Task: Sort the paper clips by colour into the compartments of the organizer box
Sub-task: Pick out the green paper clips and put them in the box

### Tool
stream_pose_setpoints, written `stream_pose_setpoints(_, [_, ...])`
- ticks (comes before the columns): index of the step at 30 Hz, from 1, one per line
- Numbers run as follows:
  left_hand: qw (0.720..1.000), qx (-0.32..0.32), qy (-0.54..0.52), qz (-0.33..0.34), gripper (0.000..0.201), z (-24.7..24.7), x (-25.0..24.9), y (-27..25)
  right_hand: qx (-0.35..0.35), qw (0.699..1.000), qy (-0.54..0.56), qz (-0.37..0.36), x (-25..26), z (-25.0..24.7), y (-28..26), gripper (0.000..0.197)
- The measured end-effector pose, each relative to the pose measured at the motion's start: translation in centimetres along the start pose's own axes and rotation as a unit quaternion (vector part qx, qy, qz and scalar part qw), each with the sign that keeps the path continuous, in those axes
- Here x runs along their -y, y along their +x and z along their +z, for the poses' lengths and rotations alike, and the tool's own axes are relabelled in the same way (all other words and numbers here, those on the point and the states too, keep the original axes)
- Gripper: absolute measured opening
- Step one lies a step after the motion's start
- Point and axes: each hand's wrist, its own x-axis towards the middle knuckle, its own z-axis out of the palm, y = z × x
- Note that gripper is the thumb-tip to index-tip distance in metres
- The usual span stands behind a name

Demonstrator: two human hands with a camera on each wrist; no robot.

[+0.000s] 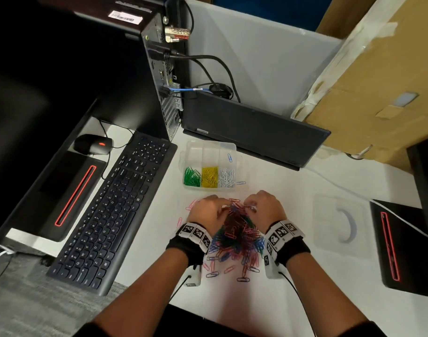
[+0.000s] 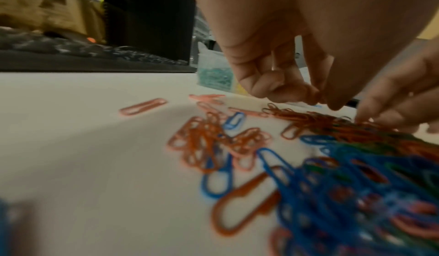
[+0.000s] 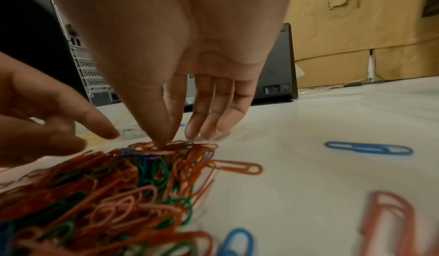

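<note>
Cardboard [image 1: 378, 76] was propped behind the white worktop [image 1: 293, 190]; keyboard [image 1: 115, 210] lay left. Left hand [image 1: 205, 210] and right hand [image 1: 265, 204] grips: pinching cannot be told.

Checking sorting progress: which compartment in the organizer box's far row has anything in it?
The far-right one: organizer box holds a lone blue clip there; the other two far compartments look empty.

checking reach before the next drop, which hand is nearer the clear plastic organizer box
Right, narrowly. The right hand sits just below the clear plastic organizer box, near its white-clip corner; the left hand lies slightly farther back.
</note>
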Motion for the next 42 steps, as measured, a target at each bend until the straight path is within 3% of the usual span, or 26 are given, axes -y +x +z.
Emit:
stream_pose_setpoints(4, [0.997, 0.04, 0.045, 0.041, 0.033, 1.0, -1.3, 0.2, 0.047, 0.997, -0.03, 0.059, 0.1, -1.1, -0.4, 0.014])
stream_pose_setpoints(8, [0.998, 0.041, 0.044, 0.018, 0.036, 1.7, -1.7, 0.3, 0.076, 0.991, -0.012, 0.107, 0.2, -1.1, -1.6, 0.009])
stream_pose_setpoints(16, [0.999, 0.038, -0.029, -0.005, 0.015, 0.9, -2.0, 0.3, 0.055, 0.995, 0.017, 0.08, 0.4, -0.4, -2.1, 0.015])
stream_pose_setpoints(21, [0.991, 0.038, -0.117, -0.054, 0.009, 0.3, -1.5, -0.3, 0.066, 0.982, 0.154, 0.088, -1.5, -0.3, -2.5, 0.019])
stream_pose_setpoints(23, [0.988, 0.028, -0.139, -0.056, 0.007, 0.0, -1.2, -0.5, 0.086, 0.953, 0.27, 0.107, -2.2, -0.8, -3.1, 0.018])
stream_pose_setpoints(26, [0.984, 0.009, -0.163, -0.075, 0.005, -0.5, -0.8, -0.7, 0.122, 0.881, 0.432, 0.153, -3.0, -1.5, -3.9, 0.017])
stream_pose_setpoints(29, [0.981, -0.003, -0.166, -0.103, 0.006, -0.7, -0.5, -0.7, 0.132, 0.813, 0.531, 0.2, -3.7, -1.7, -4.4, 0.013])
stream_pose_setpoints(32, [0.991, 0.009, -0.095, -0.09, 0.007, -0.8, -0.2, -0.9, 0.128, 0.768, 0.587, 0.221, -4.1, -1.4, -4.8, 0.013])
stream_pose_setpoints(34, [0.998, 0.008, -0.036, -0.058, 0.007, -0.8, -0.4, -0.8, 0.136, 0.75, 0.608, 0.223, -4.0, -1.5, -5.0, 0.015])
stream_pose_setpoints(38, [0.998, 0.022, 0.046, 0.029, 0.01, -0.3, -1.7, -0.8, 0.151, 0.748, 0.605, 0.226, -3.3, -2.1, -5.3, 0.016])
stream_pose_setpoints(42, [0.993, 0.056, 0.061, 0.081, 0.009, 1.3, -2.5, -0.3, 0.108, 0.736, 0.628, 0.226, -2.3, -2.1, -4.4, 0.005])
